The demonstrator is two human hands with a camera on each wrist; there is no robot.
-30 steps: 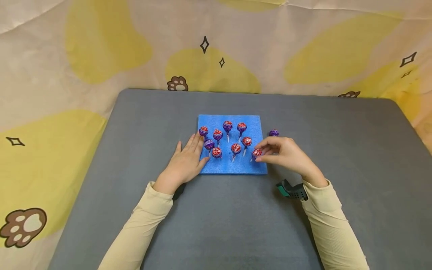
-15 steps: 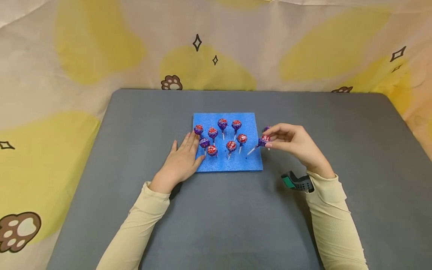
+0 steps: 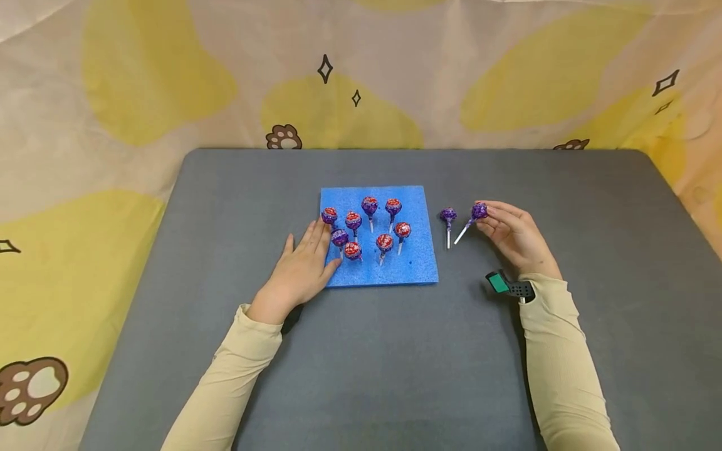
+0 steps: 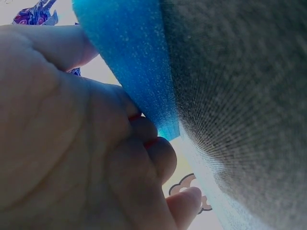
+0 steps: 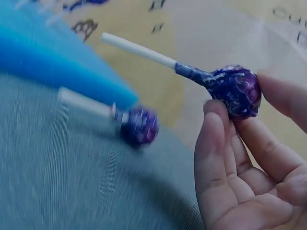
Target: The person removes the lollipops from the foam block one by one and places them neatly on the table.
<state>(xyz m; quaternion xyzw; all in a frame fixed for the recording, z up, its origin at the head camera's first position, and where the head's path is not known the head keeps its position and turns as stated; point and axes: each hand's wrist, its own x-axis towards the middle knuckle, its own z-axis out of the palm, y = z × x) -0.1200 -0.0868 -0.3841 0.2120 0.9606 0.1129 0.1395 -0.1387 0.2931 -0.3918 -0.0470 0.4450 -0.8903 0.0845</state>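
Note:
My right hand (image 3: 516,235) pinches a purple-wrapped lollipop (image 5: 235,91) by its head, its white stick pointing down and left in the head view. Just left of it, a second lollipop (image 3: 448,215) lies on the table with its stick toward me. Several red and purple lollipops, such as this one (image 3: 385,242), stand stuck in a blue foam board (image 3: 414,266). My left hand (image 3: 299,269) lies flat with straight fingers against the board's left edge. In the left wrist view its fingers touch the foam's side (image 4: 139,62).
A grey table (image 3: 361,369) spreads around the board on all sides. Behind it and to the left hangs a cream and yellow patterned cloth (image 3: 395,69). A dark device with a green patch (image 3: 507,285) is strapped to my right wrist.
The right hand has pulled a lollipop out of the board's lower right part and carried it right, past the board's edge, over the table. My left hand stays at the board.

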